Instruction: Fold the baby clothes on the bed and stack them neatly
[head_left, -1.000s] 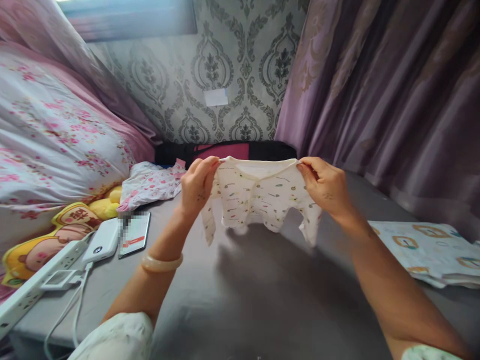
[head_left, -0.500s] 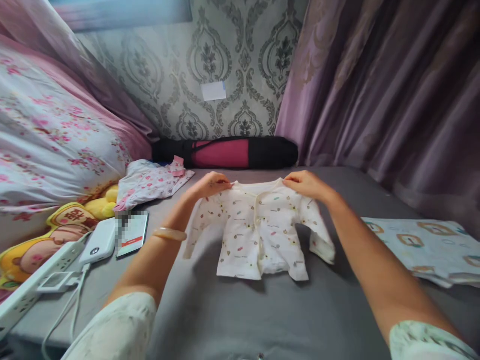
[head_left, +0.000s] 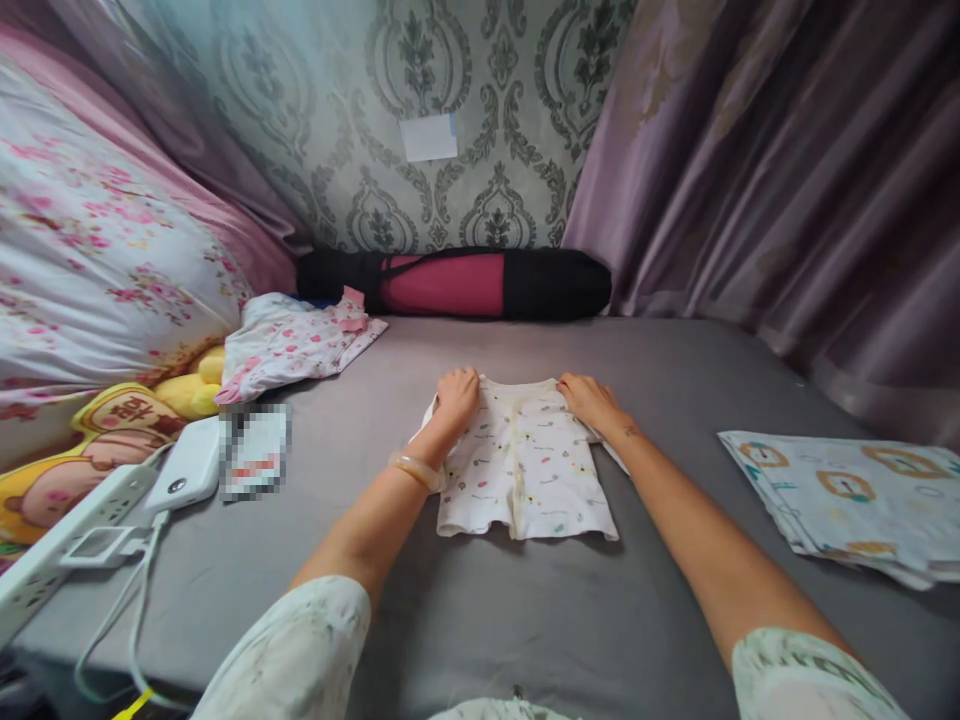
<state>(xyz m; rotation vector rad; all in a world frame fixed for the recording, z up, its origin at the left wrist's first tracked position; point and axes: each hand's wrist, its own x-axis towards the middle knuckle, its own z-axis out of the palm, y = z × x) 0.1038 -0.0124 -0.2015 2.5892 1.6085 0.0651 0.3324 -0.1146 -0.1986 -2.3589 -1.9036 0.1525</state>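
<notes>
A small white baby shirt (head_left: pixel 525 455) with a scattered print and a button front lies spread on the grey sheet, collar toward the wall. My left hand (head_left: pixel 457 393) is closed on its left shoulder, close to the collar. At the opposite shoulder, my right hand (head_left: pixel 589 398) pinches the cloth in the same way. Both sleeves are largely covered by my hands and forearms. The hem lies toward me, slightly wavy.
A folded printed cloth (head_left: pixel 862 500) lies at the right. On the left are a power strip (head_left: pixel 75 555), a white power bank (head_left: pixel 187 465), a blurred-out phone (head_left: pixel 256 450), a yellow plush (head_left: pixel 112 440) and floral clothing (head_left: pixel 292 345). A black-and-pink roll bag (head_left: pixel 450 283) lies along the wall.
The shirt has come down from being held up, hem hanging, to lying on the sheet. Both hands have lowered with it and moved closer together, still gripping the shoulders.
</notes>
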